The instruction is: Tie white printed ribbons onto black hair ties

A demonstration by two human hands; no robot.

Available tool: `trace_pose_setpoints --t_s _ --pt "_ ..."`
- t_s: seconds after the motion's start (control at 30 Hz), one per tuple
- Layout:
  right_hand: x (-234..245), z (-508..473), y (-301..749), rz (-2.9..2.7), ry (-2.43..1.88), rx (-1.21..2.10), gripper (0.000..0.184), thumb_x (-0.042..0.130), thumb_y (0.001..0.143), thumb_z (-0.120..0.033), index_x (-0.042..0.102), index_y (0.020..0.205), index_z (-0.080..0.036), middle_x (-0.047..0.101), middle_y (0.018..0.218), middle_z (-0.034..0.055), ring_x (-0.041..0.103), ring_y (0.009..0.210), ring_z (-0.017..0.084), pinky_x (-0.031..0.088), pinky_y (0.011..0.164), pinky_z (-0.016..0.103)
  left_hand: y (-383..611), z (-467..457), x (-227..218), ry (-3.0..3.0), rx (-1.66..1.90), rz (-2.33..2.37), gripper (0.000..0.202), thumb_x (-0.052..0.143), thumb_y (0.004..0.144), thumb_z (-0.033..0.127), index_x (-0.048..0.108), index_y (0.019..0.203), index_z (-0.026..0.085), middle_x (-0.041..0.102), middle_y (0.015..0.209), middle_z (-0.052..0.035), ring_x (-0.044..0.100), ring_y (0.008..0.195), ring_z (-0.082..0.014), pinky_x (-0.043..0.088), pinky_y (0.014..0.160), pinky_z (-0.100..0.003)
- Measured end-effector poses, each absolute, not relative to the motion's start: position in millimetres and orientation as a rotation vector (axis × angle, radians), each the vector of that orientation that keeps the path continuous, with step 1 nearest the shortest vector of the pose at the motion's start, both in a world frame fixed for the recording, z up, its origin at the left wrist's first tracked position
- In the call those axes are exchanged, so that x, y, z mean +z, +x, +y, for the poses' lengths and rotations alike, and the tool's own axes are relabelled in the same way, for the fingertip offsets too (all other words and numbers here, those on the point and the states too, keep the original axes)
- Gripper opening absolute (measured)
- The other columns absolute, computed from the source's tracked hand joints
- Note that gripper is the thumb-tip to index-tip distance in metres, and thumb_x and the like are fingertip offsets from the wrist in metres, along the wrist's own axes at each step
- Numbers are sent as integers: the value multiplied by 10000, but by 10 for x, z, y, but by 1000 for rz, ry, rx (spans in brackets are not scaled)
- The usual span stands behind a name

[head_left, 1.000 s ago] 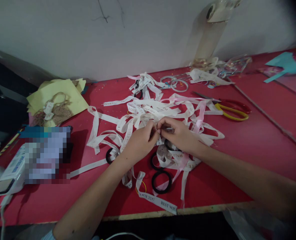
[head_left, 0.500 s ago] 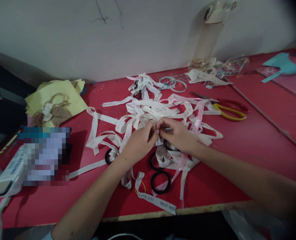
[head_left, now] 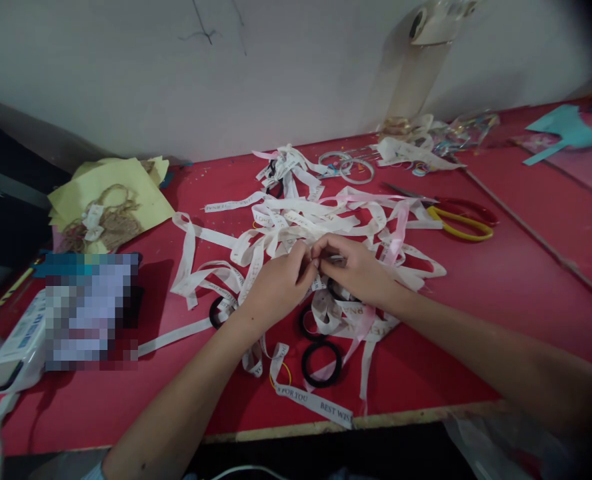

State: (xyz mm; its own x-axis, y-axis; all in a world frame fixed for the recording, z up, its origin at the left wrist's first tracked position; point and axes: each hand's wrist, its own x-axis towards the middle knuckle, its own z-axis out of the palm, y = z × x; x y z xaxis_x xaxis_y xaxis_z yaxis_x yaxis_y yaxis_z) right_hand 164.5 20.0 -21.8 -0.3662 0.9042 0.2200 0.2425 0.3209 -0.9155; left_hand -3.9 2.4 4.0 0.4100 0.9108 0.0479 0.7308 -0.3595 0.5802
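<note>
Over a loose heap of white printed ribbon (head_left: pixel 316 230), my left hand (head_left: pixel 286 277) and my right hand (head_left: pixel 349 263) meet, fingertips pressed together in a pinch. A short stretch of white ribbon (head_left: pixel 319 282) shows right under the fingertips; the pinched part itself is hidden by the fingers. Beneath my right hand, a black hair tie (head_left: pixel 337 291) is partly covered. Nearer the table edge lies another black hair tie (head_left: pixel 321 364), with one more just behind it. A further black hair tie (head_left: pixel 219 312) is beside my left forearm. Pink ribbon (head_left: pixel 399 230) runs through the heap.
Scissors (head_left: pixel 461 223) with red and yellow handles lie right of the heap. At the back are a ribbon bundle (head_left: pixel 289 170) and clear rings (head_left: pixel 356 171). Yellow paper (head_left: pixel 151 207) with twine, a blurred-out object (head_left: pixel 93 310) and a white device (head_left: pixel 16 347) occupy the left.
Almost nothing differs. Both hands keep the same pinch in the same place, and the view has shifted very slightly.
</note>
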Motion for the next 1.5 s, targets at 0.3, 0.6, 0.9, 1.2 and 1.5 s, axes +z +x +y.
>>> trace_pose_setpoints --t_s 0.3,0.6,0.9,1.2,1.5 --pt "-239 196 1644 -1789 -1008 1104 170 479 756 -73 543 840 -206 602 844 -2 590 806 149 472 742 274 -46 29 34 2204 492 1394 82 380 924 302 417 901 233 542 723 19 534 642 -160 331 574 -260" --pt "-229 191 1648 -1790 -1008 1093 184 476 752 -63 548 846 -203 598 839 -8 586 806 142 464 743 267 -50 31 27 2190 483 1410 89 382 924 314 405 890 235 540 725 20 540 643 -160 329 575 -259" --pt "-251 202 1644 -1781 -1000 1084 180 485 747 -64 553 840 -204 600 834 -6 586 804 146 463 743 272 -44 30 27 2158 522 1387 77 394 918 303 397 876 238 531 724 27 523 639 -154 309 579 -256" --pt "-179 171 1631 -1729 -954 1026 185 495 781 -61 586 863 -199 609 844 -5 588 794 136 468 730 261 -19 46 40 1835 755 1260 190 405 928 359 442 817 209 465 674 39 446 623 -114 322 600 -234" --pt "-112 116 1636 -1640 -912 1061 121 540 827 -119 575 898 -210 597 895 5 589 823 131 487 752 266 -14 43 55 1720 795 1230 322 476 892 431 408 694 186 360 611 53 357 581 -85 282 543 -220"
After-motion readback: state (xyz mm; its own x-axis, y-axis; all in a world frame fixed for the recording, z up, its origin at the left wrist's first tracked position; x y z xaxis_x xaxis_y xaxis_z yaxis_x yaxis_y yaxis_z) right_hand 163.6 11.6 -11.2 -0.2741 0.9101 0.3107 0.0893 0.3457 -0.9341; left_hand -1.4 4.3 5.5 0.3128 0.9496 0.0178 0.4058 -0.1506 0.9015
